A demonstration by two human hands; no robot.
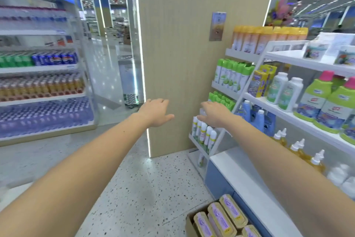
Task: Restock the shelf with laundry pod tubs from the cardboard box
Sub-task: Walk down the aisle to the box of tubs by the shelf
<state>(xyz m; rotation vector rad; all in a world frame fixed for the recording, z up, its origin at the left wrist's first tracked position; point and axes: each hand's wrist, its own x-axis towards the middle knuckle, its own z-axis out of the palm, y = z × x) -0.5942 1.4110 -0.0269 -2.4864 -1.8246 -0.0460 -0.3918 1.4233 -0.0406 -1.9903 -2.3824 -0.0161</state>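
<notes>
A cardboard box [190,223] sits on the floor at the bottom edge, right of centre. It holds several laundry pod tubs [233,210] with yellow rims and purple labels. The white shelf unit [249,179] rises just right of the box, and its lowest board shows a bare white stretch. Both my arms are stretched forward well above the box. My left hand [156,113] is open, palm down, in front of a beige pillar. My right hand [215,114] is open too, fingers spread, near the shelf's end rack. Neither hand holds anything.
A beige pillar [182,64] stands straight ahead. The shelf's end rack [203,135] carries green and white spray bottles. Detergent bottles [326,102] fill the right shelves. A glass drinks cooler [42,83] stands at the left. Speckled floor [144,188] lies between them.
</notes>
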